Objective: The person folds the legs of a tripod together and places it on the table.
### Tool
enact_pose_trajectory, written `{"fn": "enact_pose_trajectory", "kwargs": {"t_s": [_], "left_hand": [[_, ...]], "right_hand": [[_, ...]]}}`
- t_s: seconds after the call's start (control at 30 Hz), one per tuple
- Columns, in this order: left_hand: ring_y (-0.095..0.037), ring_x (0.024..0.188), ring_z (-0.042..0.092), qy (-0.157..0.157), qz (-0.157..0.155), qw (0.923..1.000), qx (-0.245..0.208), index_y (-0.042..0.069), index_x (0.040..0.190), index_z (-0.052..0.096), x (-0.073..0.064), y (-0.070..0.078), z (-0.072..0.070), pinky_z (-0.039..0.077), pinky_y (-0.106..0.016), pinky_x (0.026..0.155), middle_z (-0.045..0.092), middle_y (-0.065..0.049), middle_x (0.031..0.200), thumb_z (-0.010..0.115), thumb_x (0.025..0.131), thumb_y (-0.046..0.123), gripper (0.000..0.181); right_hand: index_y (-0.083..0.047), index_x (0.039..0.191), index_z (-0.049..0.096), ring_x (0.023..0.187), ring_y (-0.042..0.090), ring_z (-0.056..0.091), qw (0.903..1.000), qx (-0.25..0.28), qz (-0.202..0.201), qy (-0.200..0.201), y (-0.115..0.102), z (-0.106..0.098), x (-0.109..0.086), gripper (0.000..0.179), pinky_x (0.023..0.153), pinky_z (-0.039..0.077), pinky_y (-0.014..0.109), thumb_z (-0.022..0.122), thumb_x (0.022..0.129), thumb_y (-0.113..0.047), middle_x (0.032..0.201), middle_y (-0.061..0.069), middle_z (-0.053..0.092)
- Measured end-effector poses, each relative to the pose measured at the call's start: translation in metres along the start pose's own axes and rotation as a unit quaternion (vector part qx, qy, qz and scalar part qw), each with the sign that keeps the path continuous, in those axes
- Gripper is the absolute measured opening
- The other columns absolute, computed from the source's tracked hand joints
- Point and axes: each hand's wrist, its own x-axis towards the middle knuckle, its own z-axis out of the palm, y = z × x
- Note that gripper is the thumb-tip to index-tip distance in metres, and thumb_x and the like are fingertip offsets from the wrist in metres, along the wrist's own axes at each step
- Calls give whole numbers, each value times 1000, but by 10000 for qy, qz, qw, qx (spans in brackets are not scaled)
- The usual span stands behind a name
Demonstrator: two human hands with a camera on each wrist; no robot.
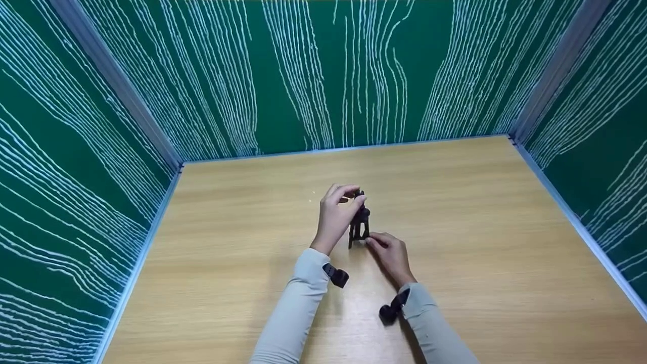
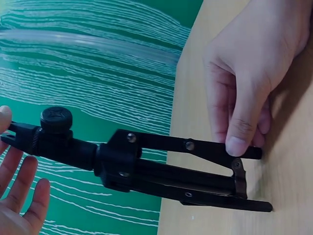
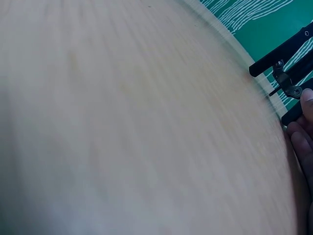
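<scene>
A small black tripod [image 1: 360,216] stands upright near the middle of the table, its legs partly folded in. My left hand [image 1: 334,215] pinches the tripod's top end between thumb and fingers. In the left wrist view, the tripod [image 2: 117,161] shows a round knob [image 2: 56,120] on its head and hinged braces between its legs. Low on one leg, close to the foot, my right hand [image 1: 393,255] grips with thumb and fingers. The right wrist view catches only the lower leg ends [image 3: 274,61] and a few fingertips [image 3: 308,105] at its right edge.
The wooden table [image 1: 227,227] has a pale edge strip. Green panels with wavy white lines [image 1: 283,76] enclose its back and both sides, joined by grey corner posts [image 1: 121,86]. Wrist cameras [image 1: 337,277] sit on both sleeves.
</scene>
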Motion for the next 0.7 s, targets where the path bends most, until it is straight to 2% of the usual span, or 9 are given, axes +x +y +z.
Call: {"fn": "enact_pose_trajectory", "kwargs": {"t_s": [0.2,0.37,0.53,0.7], "left_hand": [[-28,88,64,39,48,10000,59,6,105,71,2,2,0,55,-30,81,65,-6,97,73,85,17,22],[-23,88,63,-42,50,9997,244,7,106,71,2,3,0,55,-30,80,65,-4,98,73,86,18,23],[-23,87,64,-64,200,9989,424,6,104,72,4,4,-1,55,-35,80,66,-5,97,73,86,18,22],[-18,84,65,-58,218,9981,567,7,102,73,6,5,-3,52,-22,78,67,-4,94,73,85,18,21]], "right_hand": [[-7,96,77,87,24,70,9996,105,265,-45,-3,-1,2,17,79,53,22,76,82,-15,91,8,75],[-8,97,77,89,22,69,9983,140,561,-87,-6,-2,3,17,81,52,22,76,81,-15,92,8,75],[-4,94,77,87,19,68,9993,68,374,-56,-8,-1,4,13,80,53,23,75,82,-10,91,9,75],[-2,93,76,87,20,68,9997,71,197,-115,-9,0,6,12,80,53,23,73,83,-8,91,11,74]]}}
